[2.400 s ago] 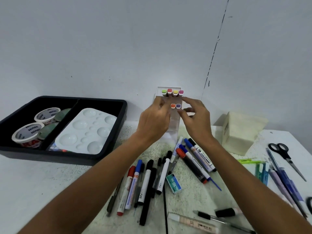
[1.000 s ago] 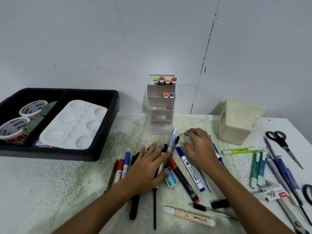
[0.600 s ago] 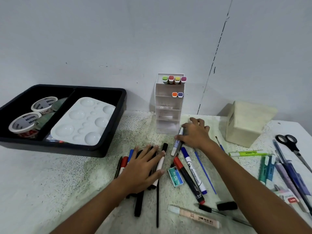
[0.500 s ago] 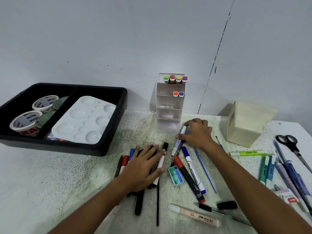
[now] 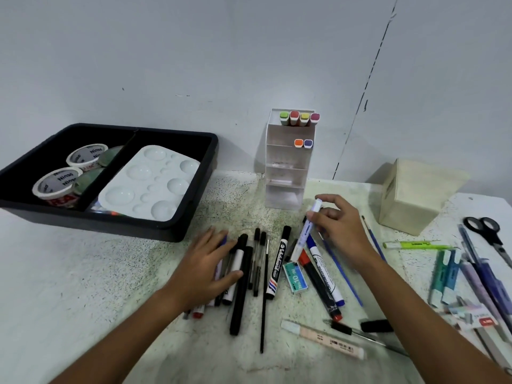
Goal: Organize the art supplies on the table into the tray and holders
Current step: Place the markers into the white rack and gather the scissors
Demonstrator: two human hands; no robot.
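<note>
Our right hand (image 5: 339, 227) pinches a white-and-blue marker (image 5: 306, 230), lifting it toward the clear tiered holder (image 5: 285, 176); our flat, open left hand (image 5: 206, 268) steadies loose black pens (image 5: 243, 275).

Glossy black plastic tray (image 5: 194, 217), clear plastic holder (image 5: 285, 187), matt speckled table (image 5: 83, 286), pale wooden box (image 5: 410, 200).

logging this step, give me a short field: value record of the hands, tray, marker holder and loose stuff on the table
left hand: flat on a bunch of pens and markers, fingers straight
right hand: pinches a white marker with a blue cap, one end lifted
black tray: two tape rolls in the left section, white paint palette in the right
clear holder: four markers in the top tier, two in the second, lower tiers show none
wooden box: right of the holder
scissors: far right edge
staples box: among the markers
</note>
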